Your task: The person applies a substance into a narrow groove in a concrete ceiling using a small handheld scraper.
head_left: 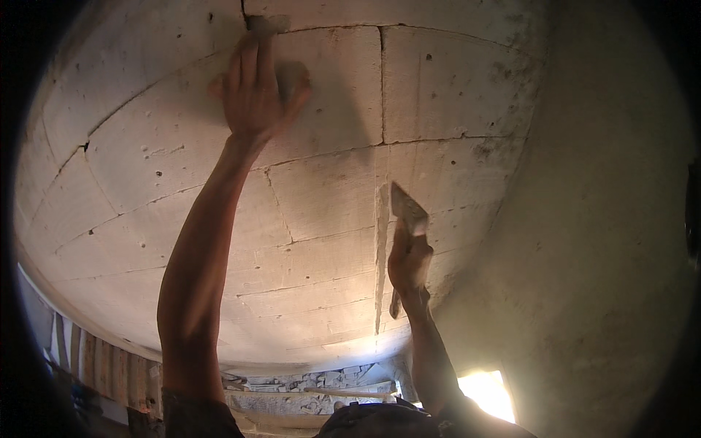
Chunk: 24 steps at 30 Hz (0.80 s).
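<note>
My left hand [253, 91] reaches up to a pale block surface [328, 87]. Its fingers are stretched and spread, with nothing visible in the grasp. Just past the fingertips, a greyish, blurred patch [269, 25] lies over a joint between blocks; whether it is loose material or a smear I cannot tell. Lower and to the right, my right hand [410, 259] is closed round the handle of a trowel [407, 209]. The flat blade points up, close to the blocks, and the handle's end shows below the fist. Left of the blade, a grey smeared strip [380, 248] runs down.
Dark cracks and joints [382, 87] cross the blocks. A plain, rough wall [599, 241] curves along the right. Low in view are a bright opening [488, 394], stone rubble [343, 378], a wooden plank [343, 393] and upright slats [109, 365] at the left.
</note>
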{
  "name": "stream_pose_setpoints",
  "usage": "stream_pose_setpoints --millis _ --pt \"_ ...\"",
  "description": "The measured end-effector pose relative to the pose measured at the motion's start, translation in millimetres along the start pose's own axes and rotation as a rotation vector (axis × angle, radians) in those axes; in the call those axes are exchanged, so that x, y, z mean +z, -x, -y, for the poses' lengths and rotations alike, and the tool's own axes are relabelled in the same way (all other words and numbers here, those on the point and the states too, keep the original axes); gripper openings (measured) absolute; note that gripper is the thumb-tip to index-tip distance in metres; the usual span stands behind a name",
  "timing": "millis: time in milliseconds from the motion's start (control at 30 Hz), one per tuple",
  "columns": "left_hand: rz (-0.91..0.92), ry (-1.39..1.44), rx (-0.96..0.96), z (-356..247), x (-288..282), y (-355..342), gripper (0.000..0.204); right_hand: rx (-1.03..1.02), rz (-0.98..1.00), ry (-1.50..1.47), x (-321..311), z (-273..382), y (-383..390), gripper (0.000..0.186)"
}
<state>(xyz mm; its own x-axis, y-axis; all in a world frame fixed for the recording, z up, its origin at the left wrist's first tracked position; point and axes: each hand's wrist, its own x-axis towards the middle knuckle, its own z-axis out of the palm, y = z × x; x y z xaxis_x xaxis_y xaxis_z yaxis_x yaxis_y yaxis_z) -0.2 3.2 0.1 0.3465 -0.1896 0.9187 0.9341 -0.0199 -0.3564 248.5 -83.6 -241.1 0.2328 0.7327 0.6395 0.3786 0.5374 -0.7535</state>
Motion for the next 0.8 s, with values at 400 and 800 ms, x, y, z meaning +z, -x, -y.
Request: stream_pose_setpoints --millis 400,800 --pt "0.122 -0.159 -0.054 -9 -8 -1 0.076 0.2 0.18 0.122 7 3 -6 0.027" --pt "0.097 -0.089 -0.034 -14 -11 -4 0.08 0.1 0.044 0.21 17 -16 -6 0.027"
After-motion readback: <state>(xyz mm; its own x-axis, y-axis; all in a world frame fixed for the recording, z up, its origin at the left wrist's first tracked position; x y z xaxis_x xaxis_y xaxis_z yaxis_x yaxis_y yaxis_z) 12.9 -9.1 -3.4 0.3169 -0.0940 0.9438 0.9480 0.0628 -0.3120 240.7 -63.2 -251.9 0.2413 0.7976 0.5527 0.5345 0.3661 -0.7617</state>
